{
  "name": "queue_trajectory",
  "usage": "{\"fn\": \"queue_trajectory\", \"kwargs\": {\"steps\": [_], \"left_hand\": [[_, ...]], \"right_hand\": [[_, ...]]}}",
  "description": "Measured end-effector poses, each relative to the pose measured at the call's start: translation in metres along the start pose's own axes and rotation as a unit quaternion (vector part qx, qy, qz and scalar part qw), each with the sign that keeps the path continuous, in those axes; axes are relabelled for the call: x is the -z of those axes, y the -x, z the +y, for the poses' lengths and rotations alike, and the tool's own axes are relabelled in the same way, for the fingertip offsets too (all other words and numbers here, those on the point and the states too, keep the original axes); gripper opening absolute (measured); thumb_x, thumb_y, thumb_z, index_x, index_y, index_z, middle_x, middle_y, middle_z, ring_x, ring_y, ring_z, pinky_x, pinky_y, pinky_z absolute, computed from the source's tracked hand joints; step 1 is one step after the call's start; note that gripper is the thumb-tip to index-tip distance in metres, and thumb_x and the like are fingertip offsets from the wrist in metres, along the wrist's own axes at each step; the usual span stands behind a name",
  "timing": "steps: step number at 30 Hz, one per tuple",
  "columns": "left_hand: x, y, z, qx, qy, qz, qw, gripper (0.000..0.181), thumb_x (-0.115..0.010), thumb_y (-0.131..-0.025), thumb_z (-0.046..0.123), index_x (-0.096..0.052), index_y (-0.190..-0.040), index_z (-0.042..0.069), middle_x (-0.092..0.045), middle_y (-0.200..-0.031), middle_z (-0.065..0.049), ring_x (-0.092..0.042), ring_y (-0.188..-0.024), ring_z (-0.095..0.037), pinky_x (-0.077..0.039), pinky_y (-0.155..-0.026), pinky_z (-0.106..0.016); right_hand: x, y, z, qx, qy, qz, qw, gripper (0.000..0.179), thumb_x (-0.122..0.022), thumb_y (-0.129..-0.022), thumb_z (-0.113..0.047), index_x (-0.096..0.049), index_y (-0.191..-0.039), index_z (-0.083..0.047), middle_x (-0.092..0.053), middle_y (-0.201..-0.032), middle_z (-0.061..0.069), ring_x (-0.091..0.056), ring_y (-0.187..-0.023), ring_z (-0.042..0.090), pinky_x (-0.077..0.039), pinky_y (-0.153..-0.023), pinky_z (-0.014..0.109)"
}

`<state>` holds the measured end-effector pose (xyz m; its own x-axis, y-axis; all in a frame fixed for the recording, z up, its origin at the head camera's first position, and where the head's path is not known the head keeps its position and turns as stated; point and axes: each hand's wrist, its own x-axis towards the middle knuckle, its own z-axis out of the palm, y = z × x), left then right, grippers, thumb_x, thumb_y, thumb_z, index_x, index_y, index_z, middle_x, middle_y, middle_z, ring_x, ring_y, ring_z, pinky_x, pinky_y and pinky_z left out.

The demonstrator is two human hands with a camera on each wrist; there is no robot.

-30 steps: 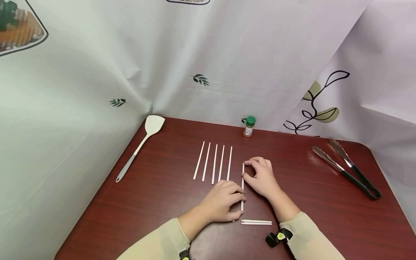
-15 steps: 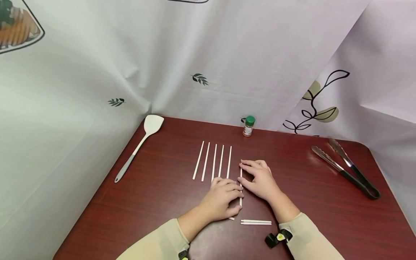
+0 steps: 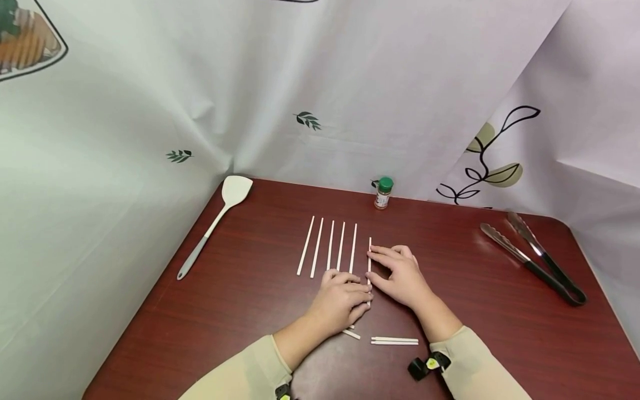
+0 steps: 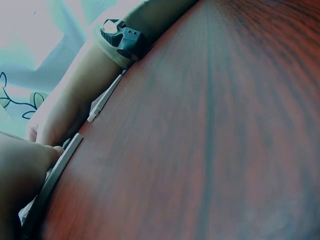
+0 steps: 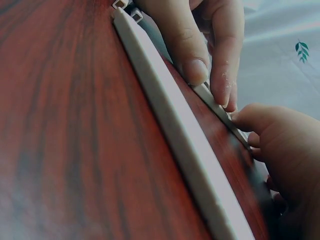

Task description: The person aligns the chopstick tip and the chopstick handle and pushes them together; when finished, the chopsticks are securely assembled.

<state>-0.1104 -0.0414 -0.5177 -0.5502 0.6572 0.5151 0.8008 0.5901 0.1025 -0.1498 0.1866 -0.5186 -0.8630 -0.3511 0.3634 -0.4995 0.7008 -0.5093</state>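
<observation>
In the head view the stick (image 3: 369, 264) stands right of centre, running nearly straight up the frame. The left hand (image 3: 337, 297) has its thumb at the near end and a finger beside it; the right hand (image 3: 400, 272) touches farther up with thumb and forefinger spaced apart. I cannot tell whether either grip pinches it, for the fingers hide its sides.

The left hand covers the lower ends of some of the five sticks (image 3: 330, 244) to its upper left, and only short loose ends (image 3: 351, 334) show beneath its palm. The left wrist view cuts off most of its own hand in shadow at the lower left. The sleeves (image 3: 245, 372) run out of the frame at the bottom.

The surface (image 3: 240, 300) meets the curtain (image 3: 375, 83) along its back edge, with a rounded corner at the far right; the near edge is out of frame. The bottle (image 3: 383, 194) stands upright near the back edge, the spatula (image 3: 217, 222) lies along the left edge, and the tongs (image 3: 549, 283) lie spread by the right. Wide stretches of wood separate the hands from both tools. Two sticks (image 3: 394, 339) lie crosswise at lower centre, between the forearms.
</observation>
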Motion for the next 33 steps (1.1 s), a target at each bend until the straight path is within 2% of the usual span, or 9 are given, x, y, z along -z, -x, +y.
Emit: {"fn": "queue_trajectory", "kwargs": {"steps": [6,12,16,22,30,33], "left_hand": [[0.0005,0.0003,-0.0012,0.012,-0.008,0.004,0.9999,0.013,-0.083,-0.092,0.035,-0.085,-0.105,0.031,-0.077,-0.115,0.018,-0.067,-0.111,-0.008,-0.042,-0.094,-0.041],[0.0,-0.0004,-0.0018,0.019,-0.015,0.011,0.9997,0.006,-0.083,-0.093,0.032,-0.085,-0.099,0.032,-0.078,-0.114,0.018,-0.068,-0.109,-0.007,-0.042,-0.092,-0.039],[-0.0017,-0.0023,-0.0023,0.027,-0.008,0.027,0.9992,0.006,-0.085,-0.091,0.029,-0.085,-0.096,0.03,-0.079,-0.108,0.015,-0.068,-0.103,-0.008,-0.043,-0.09,-0.039],[-0.0034,-0.0042,-0.0029,0.041,-0.001,0.042,0.9983,0.004,-0.082,-0.094,0.027,-0.085,-0.095,0.025,-0.08,-0.1,0.014,-0.069,-0.096,-0.01,-0.043,-0.087,-0.04],[-0.0058,-0.0073,-0.0039,0.053,-0.008,0.041,0.9978,0.005,-0.083,-0.094,0.025,-0.084,-0.098,0.024,-0.08,-0.105,0.013,-0.069,-0.096,-0.009,-0.044,-0.088,-0.04],[-0.0067,-0.0066,-0.0045,0.051,-0.011,0.041,0.9978,0.006,-0.081,-0.095,0.025,-0.085,-0.1,0.025,-0.08,-0.108,0.013,-0.069,-0.101,-0.011,-0.044,-0.09,-0.041]], "right_hand": [[-0.003,0.0002,0.002,0.016,-0.009,0.017,0.9997,0.046,-0.089,-0.085,-0.024,-0.079,-0.128,-0.012,-0.07,-0.14,0.005,-0.055,-0.114,0.031,-0.039,-0.093,0.058],[-0.0043,-0.0004,0.002,0.023,-0.006,0.013,0.9996,0.043,-0.088,-0.085,-0.026,-0.081,-0.126,-0.014,-0.07,-0.139,0.004,-0.055,-0.114,0.03,-0.039,-0.093,0.056],[-0.0038,-0.0005,0.002,0.026,-0.002,0.008,0.9996,0.039,-0.088,-0.086,-0.027,-0.082,-0.123,-0.018,-0.071,-0.139,0.004,-0.055,-0.114,0.031,-0.039,-0.092,0.056],[-0.0027,-0.0013,0.0004,0.028,0.006,0.004,0.9996,0.032,-0.089,-0.086,-0.026,-0.085,-0.118,-0.023,-0.071,-0.138,0.005,-0.055,-0.115,0.034,-0.04,-0.092,0.059],[-0.0008,-0.0012,-0.0019,0.01,0.009,-0.004,0.9999,0.037,-0.087,-0.089,-0.025,-0.082,-0.125,-0.018,-0.07,-0.141,0.005,-0.055,-0.116,0.033,-0.04,-0.094,0.059],[-0.0014,-0.0014,-0.0022,0.006,0.008,-0.003,0.9999,0.038,-0.087,-0.089,-0.024,-0.081,-0.126,-0.018,-0.069,-0.141,0.005,-0.055,-0.115,0.033,-0.04,-0.094,0.059]]}}
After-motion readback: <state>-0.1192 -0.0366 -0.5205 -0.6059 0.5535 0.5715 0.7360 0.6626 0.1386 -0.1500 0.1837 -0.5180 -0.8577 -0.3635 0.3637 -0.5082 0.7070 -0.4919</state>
